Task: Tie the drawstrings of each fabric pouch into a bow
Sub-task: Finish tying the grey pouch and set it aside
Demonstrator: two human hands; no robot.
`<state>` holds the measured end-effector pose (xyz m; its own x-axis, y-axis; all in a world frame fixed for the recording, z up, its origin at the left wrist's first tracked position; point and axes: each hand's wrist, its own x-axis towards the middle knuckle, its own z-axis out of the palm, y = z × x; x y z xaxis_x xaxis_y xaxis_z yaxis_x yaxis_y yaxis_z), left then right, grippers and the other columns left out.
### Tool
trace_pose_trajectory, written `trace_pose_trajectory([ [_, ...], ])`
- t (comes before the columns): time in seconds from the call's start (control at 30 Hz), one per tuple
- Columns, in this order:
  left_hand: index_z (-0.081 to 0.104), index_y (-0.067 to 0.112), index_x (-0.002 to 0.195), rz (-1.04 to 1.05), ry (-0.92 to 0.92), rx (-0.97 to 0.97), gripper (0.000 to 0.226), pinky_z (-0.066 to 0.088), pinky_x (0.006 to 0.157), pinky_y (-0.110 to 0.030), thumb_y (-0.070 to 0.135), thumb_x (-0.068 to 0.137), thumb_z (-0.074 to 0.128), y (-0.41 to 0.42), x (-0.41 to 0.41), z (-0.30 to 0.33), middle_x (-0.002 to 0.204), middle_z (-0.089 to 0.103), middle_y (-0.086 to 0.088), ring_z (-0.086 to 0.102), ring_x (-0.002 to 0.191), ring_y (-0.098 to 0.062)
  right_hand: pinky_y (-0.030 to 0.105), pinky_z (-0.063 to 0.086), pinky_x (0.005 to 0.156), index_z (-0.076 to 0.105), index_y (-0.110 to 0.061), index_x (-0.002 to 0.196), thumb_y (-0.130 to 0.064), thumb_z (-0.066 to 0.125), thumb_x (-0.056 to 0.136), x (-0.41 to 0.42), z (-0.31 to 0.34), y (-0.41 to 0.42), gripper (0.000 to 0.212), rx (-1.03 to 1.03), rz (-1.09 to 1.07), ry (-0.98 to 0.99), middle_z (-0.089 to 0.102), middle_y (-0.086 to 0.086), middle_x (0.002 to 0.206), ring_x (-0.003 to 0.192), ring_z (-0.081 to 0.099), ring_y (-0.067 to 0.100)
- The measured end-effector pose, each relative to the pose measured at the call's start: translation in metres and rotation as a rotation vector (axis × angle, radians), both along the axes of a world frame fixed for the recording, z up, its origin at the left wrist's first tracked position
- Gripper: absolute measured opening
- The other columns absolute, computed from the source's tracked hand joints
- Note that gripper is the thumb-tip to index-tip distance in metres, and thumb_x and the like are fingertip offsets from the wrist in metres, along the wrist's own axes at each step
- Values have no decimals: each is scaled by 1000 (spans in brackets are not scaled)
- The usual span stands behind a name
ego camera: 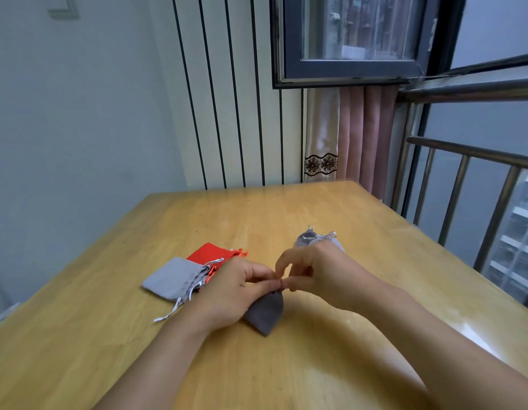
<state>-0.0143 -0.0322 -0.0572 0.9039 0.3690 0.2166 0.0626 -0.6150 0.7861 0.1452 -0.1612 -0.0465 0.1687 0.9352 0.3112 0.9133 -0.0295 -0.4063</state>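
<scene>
I have the dark grey pouch [265,313] lying on the counter [286,214] in front of me, its gathered neck pointing away from me and up into my hands. My left hand [236,291] rests over the pouch's left side, its fingers [264,287] curled in and pinching at the neck. My right hand [316,273] comes in from the other side, thumb and forefinger pressed together right against my left fingertips at the same spot. The drawstrings themselves are hidden between my fingers, so I cannot tell how far the knot has got.

To the left lies a light grey pouch [172,279], flat on the counter, its silver strings [175,309] trailing loose toward me. A red pouch [209,253] lies just behind it and partly under it, with orange strings at its mouth, also loose. Beyond my right hand, two more grey pouches [313,238] sit together with their necks drawn in; my hand covers their near side.

At the far end of the counter are a striped wall [227,113], a pink curtain [366,137] and a window [357,39]; a metal railing [463,161] runs along the right.
</scene>
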Motion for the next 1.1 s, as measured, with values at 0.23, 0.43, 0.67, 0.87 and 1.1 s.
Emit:
trace_pose_trajectory([
  [0.23,77,22,91,-17,64,87,14,51,80,-34,21,94,64,-1,1,0,85,75,2,66,82,-9,41,37,88,62,-36,96,-34,59,95,-3,2,-1,3,-29,-3,-169,65,-13,72,74,52,7],
  [0.43,79,11,87,66,-97,-161,15,46,70,-13,17,92,66,-3,-1,10,83,77,3,65,78,-2,49,46,82,52,-42,88,-43,49,91,-3,-1,1,5,74,2,61,63,-20,69,72,58,5],
  [0.67,75,-1,94,115,-263,-766,29,52,64,-21,21,76,72,-4,0,11,93,74,-19,67,79,-19,24,38,57,52,-13,89,-13,54,102,-10,8,-1,13,107,210,656,58,5,71,58,45,13],
  [0.87,75,-1,88,117,-291,-893,21,54,64,-19,10,70,73,-8,-1,14,85,75,-13,70,76,-15,22,42,58,61,-8,93,-13,64,96,-13,15,-5,7,131,186,753,65,4,71,58,50,11],
  [1.1,76,4,85,266,-344,-756,21,56,67,-22,4,65,81,-5,0,14,85,76,-16,70,73,-18,43,59,70,79,-22,94,-13,77,86,-7,20,-11,13,236,-14,217,74,-10,78,69,66,12],
])
